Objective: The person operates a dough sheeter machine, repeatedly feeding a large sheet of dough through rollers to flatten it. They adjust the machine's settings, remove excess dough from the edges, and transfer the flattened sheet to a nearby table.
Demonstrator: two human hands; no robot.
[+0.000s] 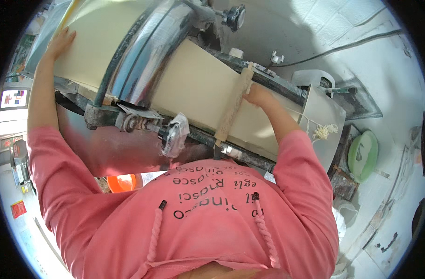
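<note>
A pale dough sheet lies across the left side of a dough sheeting machine. My left hand rests on that sheet near its far left edge, fingers extended and holding nothing. Toward the middle, a shiny metal roller spans the machine, with the pale surface continuing to its right. A wooden roller coated in flour crosses this surface. My right hand is bent against the wooden roller's right side. Its fingertips are partly hidden, so whether it grips anything is unclear.
Black adjusting knobs stick out at both ends of the metal roller, the near knob wrapped in plastic. Pale string lies bunched on the right metal plate. A green basin stands at right, an orange bucket below.
</note>
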